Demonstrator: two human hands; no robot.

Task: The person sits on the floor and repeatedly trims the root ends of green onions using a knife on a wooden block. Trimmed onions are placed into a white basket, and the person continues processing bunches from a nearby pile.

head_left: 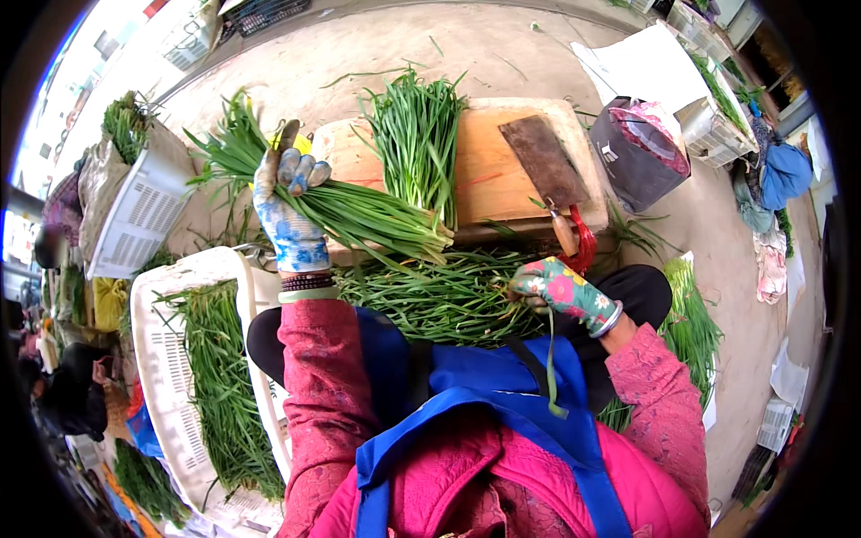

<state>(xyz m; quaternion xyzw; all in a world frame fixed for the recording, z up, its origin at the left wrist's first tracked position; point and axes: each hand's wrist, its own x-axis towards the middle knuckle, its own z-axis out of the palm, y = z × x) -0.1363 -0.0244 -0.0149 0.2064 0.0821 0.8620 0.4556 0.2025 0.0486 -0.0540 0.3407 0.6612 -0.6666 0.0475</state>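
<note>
My left hand (292,195), in a white knit glove stained blue, is closed around a bunch of green garlic chives (366,212). The bunch lies slantwise over the near left part of a wooden chopping board (491,195), leaves to the left and pale stem ends to the right. My right hand (562,294), in a green floral glove, pinches stems at the right end of a loose heap of chives (437,302) in front of my lap. One long leaf dangles below its fingers. Another chive bunch (417,141) rests on the board, left of a cleaver (545,161).
Red netting (584,242) hangs by the cleaver's handle. At left stands a white plastic crate (158,350) with chives inside, with another crate (138,208) beyond it. A dark bag (632,161) sits right of the board. More chives (689,323) lie beside my right knee.
</note>
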